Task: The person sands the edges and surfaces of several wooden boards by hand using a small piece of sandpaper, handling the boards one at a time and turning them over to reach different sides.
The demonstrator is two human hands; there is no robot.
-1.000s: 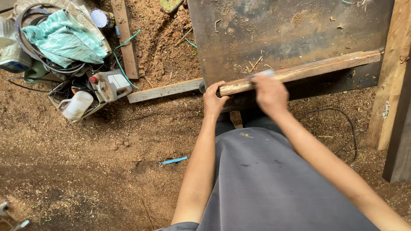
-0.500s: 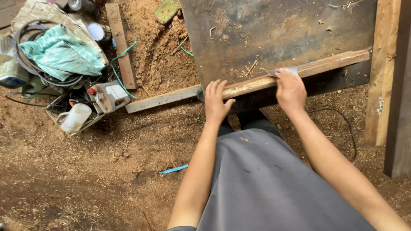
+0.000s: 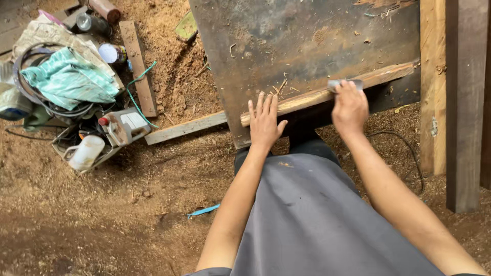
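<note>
Right hand [image 3: 350, 108] slid its grey block [image 3: 346, 83] rightward along strip [image 3: 327, 93].

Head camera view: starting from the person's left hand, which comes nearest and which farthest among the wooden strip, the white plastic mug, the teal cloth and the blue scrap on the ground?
From the left hand:
1. Wooden strip, under the fingers, on the dark bench.
2. Blue scrap, on the sawdust, lower left of the hand.
3. White plastic mug, in the clutter, far left.
4. Teal cloth, upper left, on the coiled hose.

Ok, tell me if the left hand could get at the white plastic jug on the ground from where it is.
Probably not without bending: the left hand lies flat on the wooden strip, and the white jug sits well off to the left, down on the sawdust.
</note>
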